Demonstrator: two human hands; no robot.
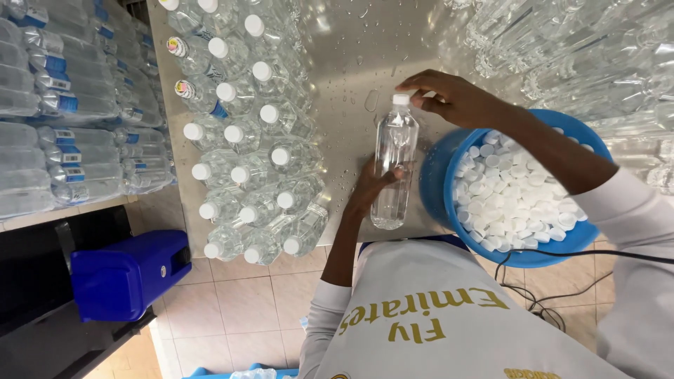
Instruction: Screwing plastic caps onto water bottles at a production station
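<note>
- Currently we're steadying the clear bottle upright near the worktop's front edge, left hand wrapped around its lower body.
- Right hand is pinching the white cap on the neck.
- We're keeping the cap square while twisting; wet steel, so grip firmly.
- Blue cap tub is sitting just right.

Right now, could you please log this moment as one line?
left hand holds clear bottle upright | right hand on its white cap | blue tub of caps at right | capped bottles at left
</note>
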